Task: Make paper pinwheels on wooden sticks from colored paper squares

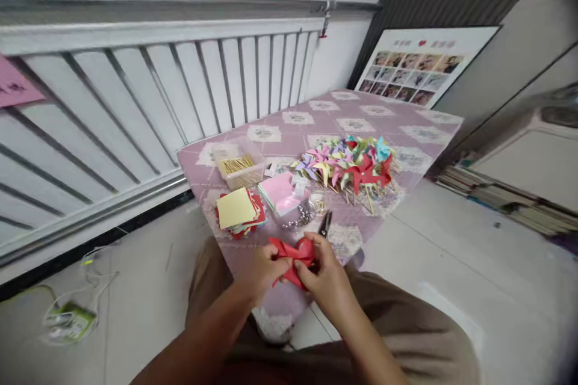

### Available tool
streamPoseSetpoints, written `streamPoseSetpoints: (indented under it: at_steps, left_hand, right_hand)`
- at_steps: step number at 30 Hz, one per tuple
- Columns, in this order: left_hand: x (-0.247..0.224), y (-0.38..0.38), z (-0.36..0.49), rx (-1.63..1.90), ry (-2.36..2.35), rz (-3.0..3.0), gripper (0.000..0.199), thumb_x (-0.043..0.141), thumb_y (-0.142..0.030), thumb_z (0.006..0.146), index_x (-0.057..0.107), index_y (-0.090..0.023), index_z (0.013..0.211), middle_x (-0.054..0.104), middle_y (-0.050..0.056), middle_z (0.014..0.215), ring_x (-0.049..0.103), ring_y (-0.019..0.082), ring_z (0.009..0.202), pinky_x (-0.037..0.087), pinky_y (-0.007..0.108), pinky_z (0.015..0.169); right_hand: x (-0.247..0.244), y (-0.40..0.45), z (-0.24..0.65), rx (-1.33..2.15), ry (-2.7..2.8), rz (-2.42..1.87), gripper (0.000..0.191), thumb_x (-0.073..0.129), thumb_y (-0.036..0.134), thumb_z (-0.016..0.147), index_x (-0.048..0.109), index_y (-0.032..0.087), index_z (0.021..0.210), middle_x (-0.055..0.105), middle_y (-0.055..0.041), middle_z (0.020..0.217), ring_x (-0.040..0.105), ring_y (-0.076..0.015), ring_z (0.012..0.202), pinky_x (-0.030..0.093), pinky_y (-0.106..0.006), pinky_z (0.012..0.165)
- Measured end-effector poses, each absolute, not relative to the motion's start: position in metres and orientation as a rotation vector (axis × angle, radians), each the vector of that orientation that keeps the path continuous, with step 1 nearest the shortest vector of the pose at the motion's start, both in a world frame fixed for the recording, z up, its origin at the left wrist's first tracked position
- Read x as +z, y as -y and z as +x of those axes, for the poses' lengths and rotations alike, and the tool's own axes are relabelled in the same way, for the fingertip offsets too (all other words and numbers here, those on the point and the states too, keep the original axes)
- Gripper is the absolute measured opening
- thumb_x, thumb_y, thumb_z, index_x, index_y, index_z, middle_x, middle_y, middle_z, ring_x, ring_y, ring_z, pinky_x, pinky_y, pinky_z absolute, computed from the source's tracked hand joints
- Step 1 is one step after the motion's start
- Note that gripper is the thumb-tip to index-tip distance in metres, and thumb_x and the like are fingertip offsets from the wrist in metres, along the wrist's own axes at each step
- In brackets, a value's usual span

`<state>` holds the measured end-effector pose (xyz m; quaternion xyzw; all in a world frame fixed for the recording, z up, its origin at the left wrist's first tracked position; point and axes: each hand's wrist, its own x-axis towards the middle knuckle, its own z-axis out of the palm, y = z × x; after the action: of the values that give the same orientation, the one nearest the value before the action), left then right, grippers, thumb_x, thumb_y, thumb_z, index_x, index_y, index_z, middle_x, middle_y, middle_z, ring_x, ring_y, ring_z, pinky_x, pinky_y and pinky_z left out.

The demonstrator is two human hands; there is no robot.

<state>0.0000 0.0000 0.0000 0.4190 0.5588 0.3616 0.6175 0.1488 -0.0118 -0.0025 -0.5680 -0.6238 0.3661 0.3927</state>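
Pale floor tiles (149, 277) are laid at far left, bearing a green packet (76, 319) with loose cables beside it; above them, a pink paper sign (18, 83) is set against a white slatted radiator (189, 87), which is ranged along the wall. Next, one table, covered in a mauve floral tablecloth (203, 177), its narrow near end placed before the seated person's knees. Along its left edge: one clear plastic box (248, 179), filled with wooden sticks (237, 163); just in front of it, one stack of square paper sheets (237, 207), cream uppermost, red beneath. Left hand (266, 267): closed in a pinch on a red paper piece (293, 258), which is held over the table's near end between both hands. Behind it, pink paper squares (282, 192) and small shiny metal pieces (303, 215). Right hand (323, 267): likewise narrowed on the paper's other side. A folding step is judged to be in hand; a steady pinch, with the folds kept gathered, seems called for. Beyond, a dark hand tool (325, 224), kind unclear, and many coloured paper pinwheels (347, 162) on sticks, heaped together. At right, one photo board (410, 66) is leaned upright behind the table; lastly, stacked books (474, 187), blurred.
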Motion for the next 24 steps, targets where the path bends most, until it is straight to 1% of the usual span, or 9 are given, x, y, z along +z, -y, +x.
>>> streamPoseSetpoints:
  at_steps: [3, 6, 9, 12, 14, 17, 20, 22, 24]
  left_hand:
    - [-0.001, 0.001, 0.001, 0.836, -1.278, 0.916, 0.005, 0.06, -0.016, 0.068, 0.064, -0.014, 0.071, 0.054, -0.005, 0.051, 0.045, 0.005, 0.042, 0.032, 0.018, 0.043]
    - [-0.004, 0.001, 0.002, 0.857, -1.227, 0.859, 0.006, 0.064, -0.019, 0.067, 0.063, -0.014, 0.07, 0.056, -0.004, 0.053, 0.047, 0.006, 0.043, 0.034, 0.019, 0.044]
    - [-0.007, 0.001, 0.001, 0.866, -1.156, 0.813, 0.009, 0.064, -0.022, 0.066, 0.064, -0.013, 0.071, 0.057, -0.002, 0.055, 0.048, 0.007, 0.044, 0.035, 0.02, 0.044]
    - [-0.01, 0.001, -0.001, 0.886, -1.072, 0.756, 0.014, 0.063, -0.024, 0.065, 0.065, -0.013, 0.074, 0.059, -0.001, 0.057, 0.05, 0.009, 0.045, 0.038, 0.022, 0.045]
    - [-0.01, 0.001, -0.002, 0.898, -1.009, 0.729, 0.016, 0.064, -0.026, 0.065, 0.065, -0.013, 0.073, 0.059, 0.0, 0.058, 0.051, 0.009, 0.046, 0.04, 0.023, 0.046]
    - [-0.01, 0.001, -0.005, 0.883, -0.963, 0.736, 0.016, 0.064, -0.028, 0.065, 0.064, -0.013, 0.071, 0.058, -0.001, 0.055, 0.051, 0.01, 0.045, 0.04, 0.023, 0.047]
    - [-0.012, 0.002, -0.005, 0.868, -1.009, 0.779, 0.02, 0.065, -0.027, 0.066, 0.068, -0.013, 0.079, 0.061, 0.001, 0.062, 0.052, 0.01, 0.051, 0.04, 0.023, 0.05]
    - [-0.014, 0.001, -0.004, 0.861, -1.075, 0.835, 0.021, 0.064, -0.026, 0.066, 0.069, -0.013, 0.082, 0.063, 0.002, 0.067, 0.053, 0.01, 0.057, 0.042, 0.024, 0.055]
    - [-0.017, 0.0, -0.003, 0.853, -1.145, 0.895, 0.019, 0.062, -0.025, 0.067, 0.07, -0.013, 0.079, 0.063, 0.002, 0.068, 0.053, 0.011, 0.06, 0.041, 0.024, 0.059]
  right_hand:
    - [0.0, 0.012, 0.146, 0.871, 1.561, -1.46, 0.063, 0.055, 0.026, 0.076, 0.037, 0.02, 0.136, 0.061, -0.0026, 0.092, 0.057, -0.0151, 0.067, 0.049, -0.029, 0.07]
    - [0.002, 0.011, 0.145, 0.886, 1.56, -1.455, 0.067, 0.055, 0.023, 0.075, 0.034, 0.02, 0.139, 0.06, -0.0004, 0.088, 0.055, -0.0137, 0.064, 0.048, -0.027, 0.066]
    - [0.004, 0.011, 0.143, 0.943, 1.54, -1.468, 0.07, 0.056, 0.022, 0.075, 0.032, 0.02, 0.141, 0.055, 0.0036, 0.077, 0.05, -0.0123, 0.057, 0.045, -0.024, 0.059]
    - [0.005, 0.011, 0.143, 1.049, 1.507, -1.475, 0.071, 0.055, 0.022, 0.077, 0.03, 0.02, 0.142, 0.047, 0.0077, 0.066, 0.043, -0.0112, 0.051, 0.041, -0.023, 0.053]
    - [0.005, 0.011, 0.144, 1.073, 1.502, -1.469, 0.071, 0.056, 0.021, 0.076, 0.03, 0.02, 0.142, 0.044, 0.0082, 0.066, 0.042, -0.0108, 0.051, 0.039, -0.023, 0.053]
    - [0.005, 0.01, 0.144, 1.036, 1.516, -1.477, 0.069, 0.056, 0.02, 0.075, 0.032, 0.02, 0.141, 0.045, 0.0078, 0.067, 0.042, -0.0108, 0.052, 0.04, -0.023, 0.054]
    - [0.004, 0.009, 0.144, 1.04, 1.525, -1.488, 0.069, 0.055, 0.02, 0.075, 0.032, 0.019, 0.141, 0.043, 0.0088, 0.064, 0.041, -0.011, 0.05, 0.039, -0.023, 0.052]
    - [0.004, 0.008, 0.144, 1.023, 1.536, -1.489, 0.069, 0.055, 0.02, 0.074, 0.033, 0.019, 0.14, 0.045, 0.008, 0.066, 0.041, -0.0109, 0.051, 0.039, -0.023, 0.053]
    - [0.003, 0.007, 0.144, 0.996, 1.554, -1.485, 0.068, 0.055, 0.019, 0.074, 0.035, 0.019, 0.139, 0.05, 0.0059, 0.072, 0.043, -0.0107, 0.053, 0.041, -0.023, 0.055]
